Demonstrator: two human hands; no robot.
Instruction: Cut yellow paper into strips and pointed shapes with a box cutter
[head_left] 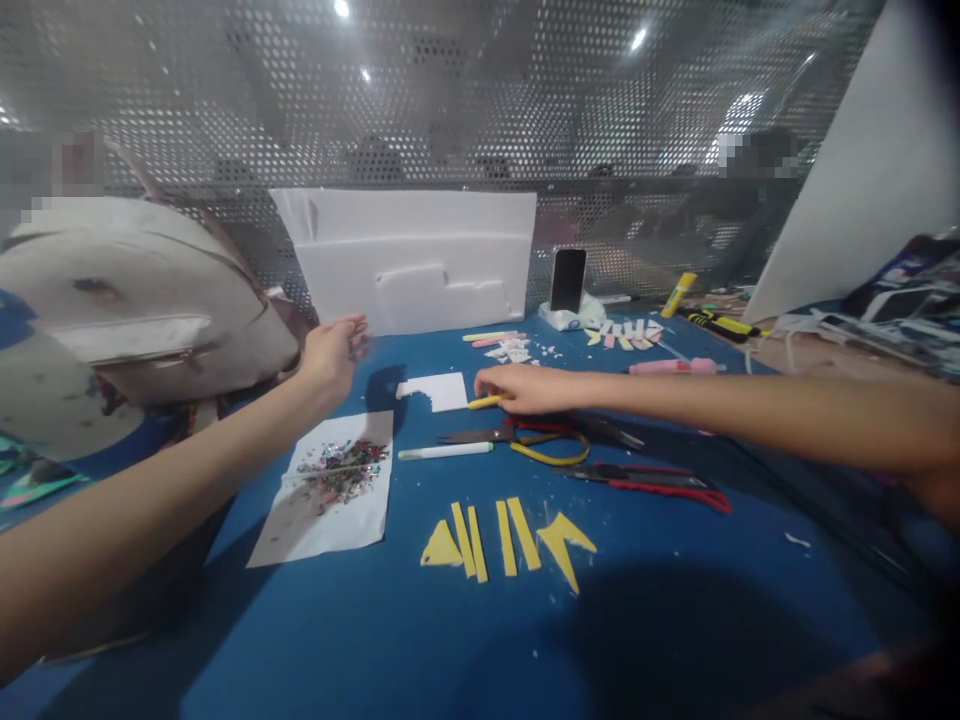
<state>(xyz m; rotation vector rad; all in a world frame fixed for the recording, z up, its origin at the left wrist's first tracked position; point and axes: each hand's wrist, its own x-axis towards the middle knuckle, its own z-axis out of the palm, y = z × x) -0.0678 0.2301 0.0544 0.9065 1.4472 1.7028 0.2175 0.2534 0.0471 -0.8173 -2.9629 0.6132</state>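
My left hand point(334, 348) hangs in the air over the back left of the blue table, fingers loosely bent and slightly apart, with nothing visible in them. My right hand point(519, 388) is closed at the table's middle around a slim yellow pen-like stick point(484, 402); its other end is hidden under my palm. Just left of that stick lies a white foam piece point(450, 391) with a ragged bite out of one edge. Scissors with red and yellow handles point(551, 455) lie below my right hand, beside a white marker with green ends point(448, 452).
Glitter scraps lie on white paper point(289, 535) at left. Yellow foam strips point(506, 540) lie in front, a red utility knife point(652, 478) to their right. Behind stand white foam packing point(450, 225) and a phone point(568, 280). A bag point(142, 290) bounds the left side.
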